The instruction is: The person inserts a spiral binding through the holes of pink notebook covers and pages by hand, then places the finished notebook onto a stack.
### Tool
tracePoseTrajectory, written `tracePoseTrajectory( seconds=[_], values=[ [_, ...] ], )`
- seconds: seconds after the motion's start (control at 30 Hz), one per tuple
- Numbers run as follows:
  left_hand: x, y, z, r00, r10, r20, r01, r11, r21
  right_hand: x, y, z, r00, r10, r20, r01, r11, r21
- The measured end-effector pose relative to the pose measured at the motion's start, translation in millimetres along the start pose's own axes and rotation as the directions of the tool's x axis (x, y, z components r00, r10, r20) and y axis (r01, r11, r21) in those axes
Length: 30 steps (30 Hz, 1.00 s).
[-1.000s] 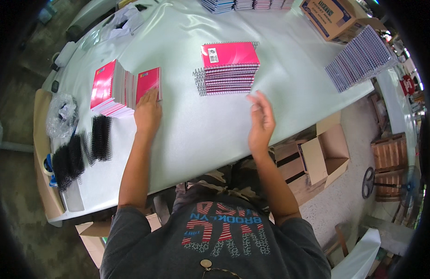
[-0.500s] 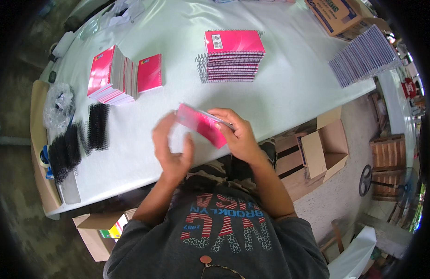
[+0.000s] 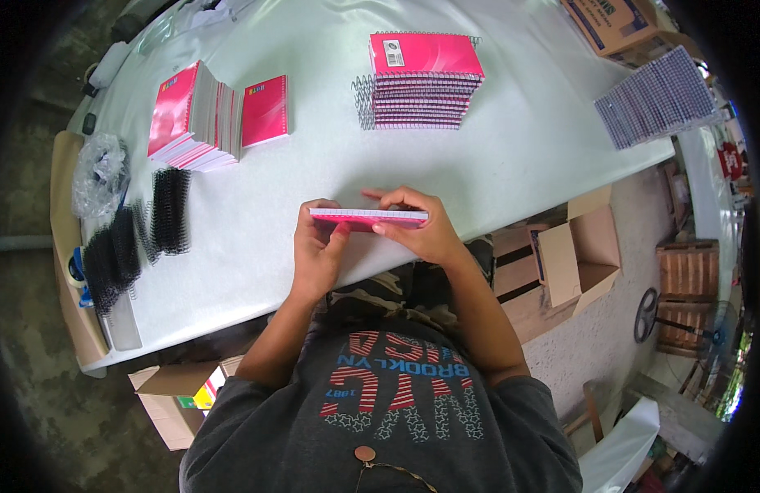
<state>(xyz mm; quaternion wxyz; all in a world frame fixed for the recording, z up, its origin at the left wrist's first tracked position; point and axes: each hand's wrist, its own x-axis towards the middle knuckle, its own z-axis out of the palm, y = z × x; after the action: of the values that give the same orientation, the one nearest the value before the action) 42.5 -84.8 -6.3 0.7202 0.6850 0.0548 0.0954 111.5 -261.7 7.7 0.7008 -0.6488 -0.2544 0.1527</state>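
Observation:
A pink-covered notebook (image 3: pixel 368 217) is held level between my two hands, close to the table's near edge. Its white page edge faces up, and a row of small holes runs along the cover beside it. My left hand (image 3: pixel 316 251) grips the left end, thumb on the near cover and fingers behind. The right end sits in my right hand (image 3: pixel 427 228), thumb pressed to the front and fingers at the back. Beyond, a spiral-bound stack of pink notebooks (image 3: pixel 425 57) stands on the table. Unbound pink notebooks (image 3: pixel 174 115) lean in a pile at the left, beside a single one (image 3: pixel 266 110).
Black spiral coils (image 3: pixel 171 212) lie at the left, near a clear plastic bag (image 3: pixel 101 174). Another stack of spiral-bound books (image 3: pixel 657 99) stands at the far right by a cardboard box (image 3: pixel 607 25). An open carton (image 3: pixel 589 246) sits below the table's right side.
My left hand has come in and closed on the notebook's left end. The notebook has turned from a slanted position to level, with its page edge now upward.

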Motion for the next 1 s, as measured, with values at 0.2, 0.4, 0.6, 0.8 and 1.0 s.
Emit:
tracePoseTrajectory(
  seconds=[0.2, 0.4, 0.6, 0.8, 1.0],
  values=[
    [11, 28, -45, 0.99, 0.141, -0.003, -0.1, 0.719, 0.687, -4, 0, -4, 0.992, 0.016, 0.123, -0.003, 0.995, -0.104],
    [68, 33, -190, 0.766, 0.471, -0.438, 0.338, 0.284, 0.897, -5, 5, 8, 0.997, -0.075, 0.013, 0.076, 0.987, -0.141],
    [71, 16, -195, 0.823, 0.367, -0.432, 0.475, -0.029, 0.879, -7, 2, 5, 0.998, -0.047, -0.033, 0.043, 0.993, -0.109],
    [58, 36, -190, 0.734, 0.403, -0.547, 0.473, 0.276, 0.837, -9, 5, 2, 0.998, -0.039, -0.04, 0.033, 0.99, -0.138],
    [54, 27, -189, 0.793, 0.359, -0.492, 0.459, 0.179, 0.87, -9, 4, 4, 0.998, -0.045, -0.047, 0.039, 0.993, -0.114]
  ],
)
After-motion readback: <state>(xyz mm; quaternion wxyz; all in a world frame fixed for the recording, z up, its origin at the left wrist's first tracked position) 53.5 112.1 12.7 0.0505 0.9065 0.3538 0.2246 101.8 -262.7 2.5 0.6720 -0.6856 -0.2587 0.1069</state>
